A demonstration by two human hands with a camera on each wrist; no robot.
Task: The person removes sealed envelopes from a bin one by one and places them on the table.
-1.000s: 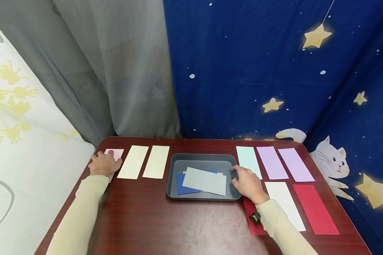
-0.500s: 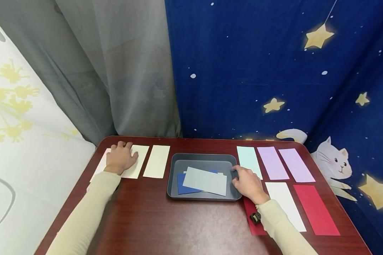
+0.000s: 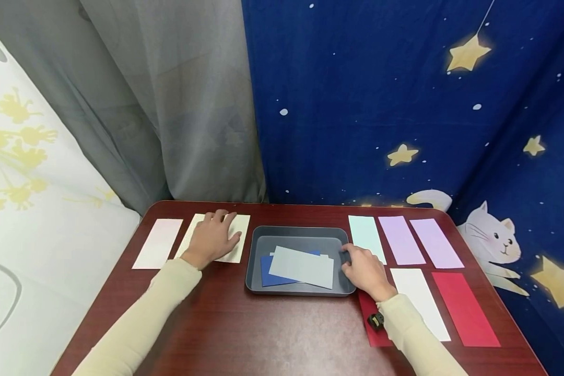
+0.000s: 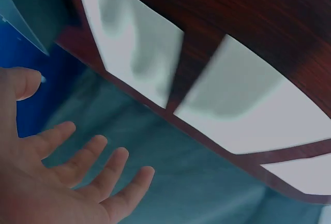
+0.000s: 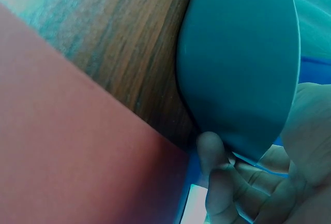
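Note:
My left hand (image 3: 211,237) hangs over two cream paper cards, the left one (image 3: 190,237) and the right one (image 3: 238,237), hiding parts of both. In the left wrist view its fingers (image 4: 111,172) are spread, holding nothing, and a shadow falls on the cards. My right hand (image 3: 366,271) grips the right rim of a dark grey tray (image 3: 268,243); the right wrist view has its fingers (image 5: 211,154) around the tray's edge (image 5: 238,63). Inside the tray lie a light grey card (image 3: 303,266), a blue card (image 3: 269,274) beneath it, and a pale card mostly hidden.
Left of the cream cards lies a pale pink card (image 3: 158,244). To the tray's right are a mint card (image 3: 365,235), two lilac cards (image 3: 401,240), a white card (image 3: 420,300) and a red card (image 3: 465,308). Another red card (image 3: 368,318) is partly under my right forearm.
My left hand has moved right, from the pale pink card across the left cream card to between both cream cards, uncovering the pink one. The right hand and tray have stayed put.

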